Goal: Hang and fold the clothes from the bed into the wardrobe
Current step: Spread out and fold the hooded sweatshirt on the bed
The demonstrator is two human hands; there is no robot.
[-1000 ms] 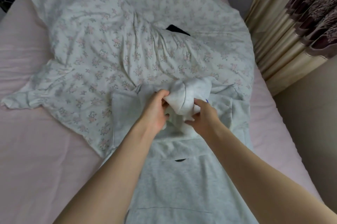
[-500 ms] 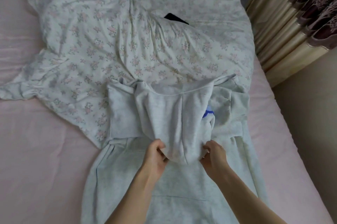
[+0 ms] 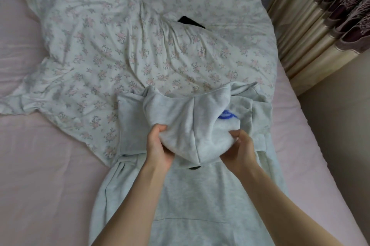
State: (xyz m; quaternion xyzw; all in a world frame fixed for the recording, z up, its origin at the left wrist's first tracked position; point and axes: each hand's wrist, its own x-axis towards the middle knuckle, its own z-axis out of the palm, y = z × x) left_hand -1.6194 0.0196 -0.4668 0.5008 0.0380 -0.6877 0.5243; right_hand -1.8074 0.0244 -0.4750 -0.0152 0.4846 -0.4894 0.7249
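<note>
A light grey hoodie [image 3: 192,201] lies flat on the pink bed [image 3: 50,175], its body stretching toward me. Its hood [image 3: 190,121] is folded down over the chest, and a blue print [image 3: 227,115] shows beside it. My left hand [image 3: 158,145] grips the hood's lower left edge. My right hand [image 3: 238,149] grips the hood's lower right edge. Both sleeves look folded in across the upper part. A small dark patch [image 3: 194,168] peeks out under the hood's tip.
A white floral duvet [image 3: 140,41] is crumpled across the far half of the bed, with a black object [image 3: 190,22] lying on it. Cream and maroon curtains [image 3: 324,17] hang at the right. The bed's right edge drops to a brown floor [image 3: 340,135].
Both hands have pulled the hood from the bunched-up collar area down toward me, spreading it flat over the hoodie's chest. The blue print came into view.
</note>
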